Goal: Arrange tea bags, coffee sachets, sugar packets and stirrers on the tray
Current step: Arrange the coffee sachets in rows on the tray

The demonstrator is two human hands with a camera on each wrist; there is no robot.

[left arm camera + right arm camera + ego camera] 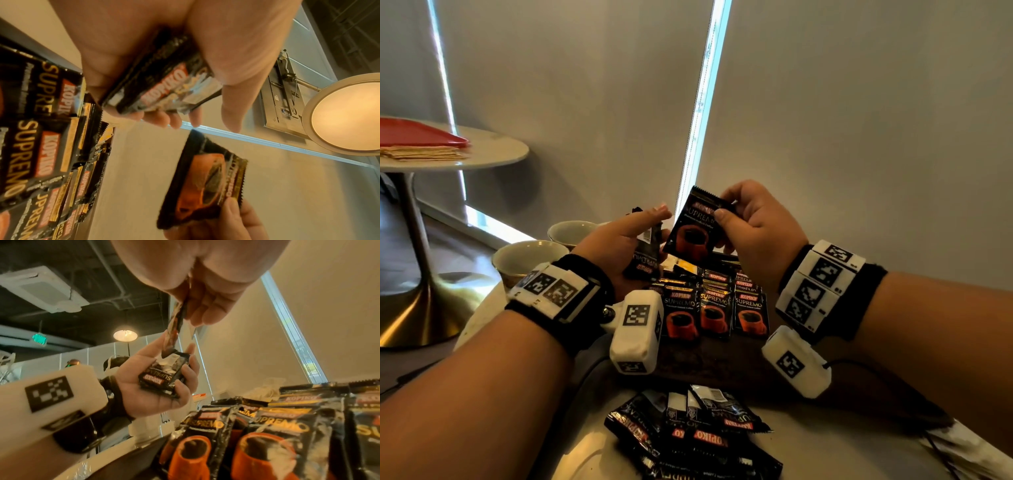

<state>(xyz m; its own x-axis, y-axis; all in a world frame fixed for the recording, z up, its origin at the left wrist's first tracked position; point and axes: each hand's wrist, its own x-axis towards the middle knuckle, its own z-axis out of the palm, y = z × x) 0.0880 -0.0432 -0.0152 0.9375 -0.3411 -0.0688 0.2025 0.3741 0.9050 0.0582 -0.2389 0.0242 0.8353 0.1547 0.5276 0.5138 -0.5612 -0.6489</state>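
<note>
My right hand (753, 219) pinched one coffee sachet (697, 224) upright above the rows of sachets (717, 308) on the dark tray (709, 359) — my left hand (619, 240) cupped a small stack of sachets (645, 255) just beside it.

We raise both forearms; our left hand (619, 246) lies palm up, fingers curled round sachets, while our right hand (753, 222) pinches one upright.
</note>
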